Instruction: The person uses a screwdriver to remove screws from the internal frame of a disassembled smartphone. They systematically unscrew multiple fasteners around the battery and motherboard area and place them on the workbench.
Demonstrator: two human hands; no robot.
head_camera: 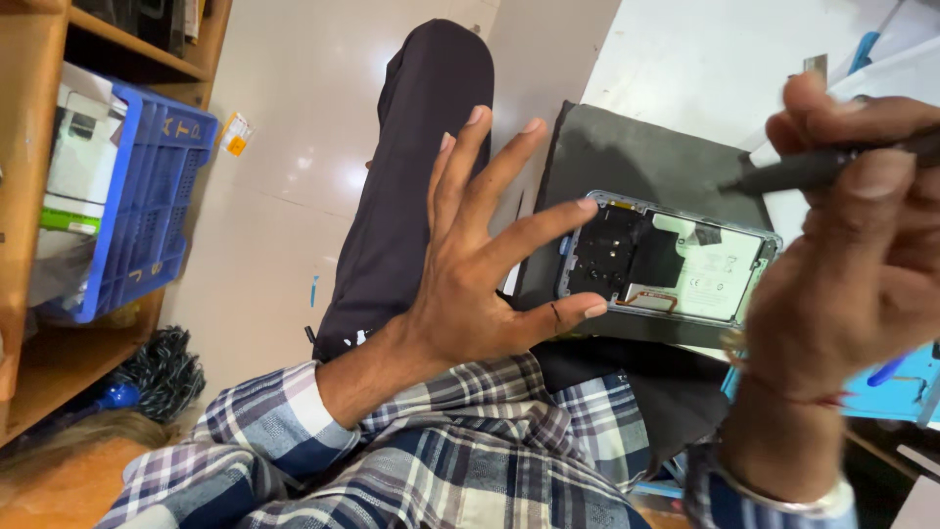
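While we are working over the opened phone, the head view gives these lines.

Head view, step: we are judging this as the stage of work on the inside of an opened phone (669,262), its back cover off, with the dark boards and pale battery showing.
Phone's place: it is lying flat on a dark mat (636,157) on the white table (705,59), between our two hands.
Left hand (480,264): we are spreading it wide, gripping nothing, with forefinger tip and thumb tip touching the phone's near end to steady it.
Right hand (852,235): we are closing it around a dark screwdriver (813,168), tip hovering above the phone's far end.
Next move: we are judging that it calls for lowering the tip precisely while the left fingers are pinning the frame.
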